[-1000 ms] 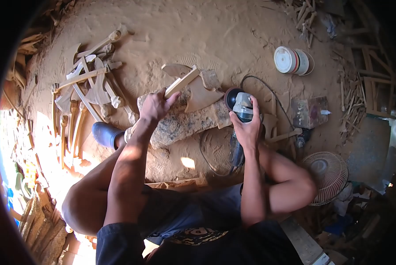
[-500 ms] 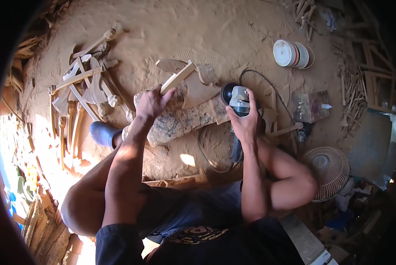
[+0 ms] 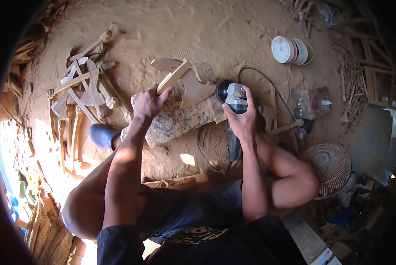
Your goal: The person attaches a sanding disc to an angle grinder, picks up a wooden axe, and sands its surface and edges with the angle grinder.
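My left hand (image 3: 148, 105) is closed around the handle of a pale wooden axe (image 3: 197, 92), whose broad curved blades flare out on both sides of the shaft. The axe rests over a rough, bark-covered log (image 3: 176, 126) lying across the sand in front of my legs. In my right hand (image 3: 243, 118) is an angle grinder (image 3: 236, 98), gripped around its head with the body hanging down toward my lap. Its dark round disc (image 3: 222, 91) faces the axe, just right of the lower blade; I cannot tell whether they touch.
Several wooden axe pieces (image 3: 76, 81) lie heaped at left. A black cord (image 3: 273, 84) curves over the sand at right. Beyond are a white bucket (image 3: 284, 50), a stained box (image 3: 310, 102), a round fan cage (image 3: 328, 170) and piled wood sticks (image 3: 350, 97).
The grinder in my right hand has shifted slightly left. The axe in my left hand has also moved a little left. Both grips stay the same.
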Tool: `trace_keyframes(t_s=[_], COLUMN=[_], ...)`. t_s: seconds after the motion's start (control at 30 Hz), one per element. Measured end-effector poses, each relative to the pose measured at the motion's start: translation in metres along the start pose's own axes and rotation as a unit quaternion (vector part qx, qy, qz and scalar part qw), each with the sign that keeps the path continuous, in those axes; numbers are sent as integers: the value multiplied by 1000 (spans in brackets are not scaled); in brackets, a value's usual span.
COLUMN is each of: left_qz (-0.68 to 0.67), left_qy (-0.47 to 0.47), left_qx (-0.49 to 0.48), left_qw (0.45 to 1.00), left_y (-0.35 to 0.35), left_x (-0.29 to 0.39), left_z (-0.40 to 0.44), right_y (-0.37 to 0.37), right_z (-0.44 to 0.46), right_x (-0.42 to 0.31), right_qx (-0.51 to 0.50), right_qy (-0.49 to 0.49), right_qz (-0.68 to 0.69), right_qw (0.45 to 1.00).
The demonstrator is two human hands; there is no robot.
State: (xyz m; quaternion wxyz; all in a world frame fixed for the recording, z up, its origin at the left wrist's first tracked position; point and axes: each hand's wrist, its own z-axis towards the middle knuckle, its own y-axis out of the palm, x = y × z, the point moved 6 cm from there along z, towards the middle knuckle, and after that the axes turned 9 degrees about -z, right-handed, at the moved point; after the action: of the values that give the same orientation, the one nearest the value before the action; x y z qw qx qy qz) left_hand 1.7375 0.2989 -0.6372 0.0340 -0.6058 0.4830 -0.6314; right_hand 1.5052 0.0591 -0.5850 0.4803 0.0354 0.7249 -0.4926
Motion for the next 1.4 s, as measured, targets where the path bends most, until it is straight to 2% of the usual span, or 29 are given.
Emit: trace_keyframes(t_s=[0.1, 0.23, 0.27, 0.4, 0.5, 0.87, 1.13, 1.4], left_qz=[4, 17, 23, 22, 32, 25, 38, 17], left_qy=[-6, 1, 0, -9, -15, -9, 16, -12], left_qx=[3, 11, 7, 5, 2, 8, 34, 4], left_qw=[1000, 1000, 1000, 1000, 999, 1000, 999, 1000], left_y=[0, 2, 1, 0, 1, -1, 0, 2], left_x=[1, 1, 1, 3, 3, 8, 7, 3], left_z=[0, 0, -1, -1, -1, -2, -4, -3], right_y=[-14, -21, -18, -4, 7, 20, 23, 22], right_z=[-3, -3, -1, 0, -2, 2, 2, 0], right_x=[-4, -17, -17, -45, -61, -88, -88, -91], right_qx=[33, 70, 65, 2, -32, -38, -57, -58], right_qy=[25, -8, -18, 14, 22, -12, 0, 2], right_qz=[-68, -12, -14, 151, 177, 139, 139, 107], right_qw=[997, 997, 998, 988, 983, 989, 989, 993])
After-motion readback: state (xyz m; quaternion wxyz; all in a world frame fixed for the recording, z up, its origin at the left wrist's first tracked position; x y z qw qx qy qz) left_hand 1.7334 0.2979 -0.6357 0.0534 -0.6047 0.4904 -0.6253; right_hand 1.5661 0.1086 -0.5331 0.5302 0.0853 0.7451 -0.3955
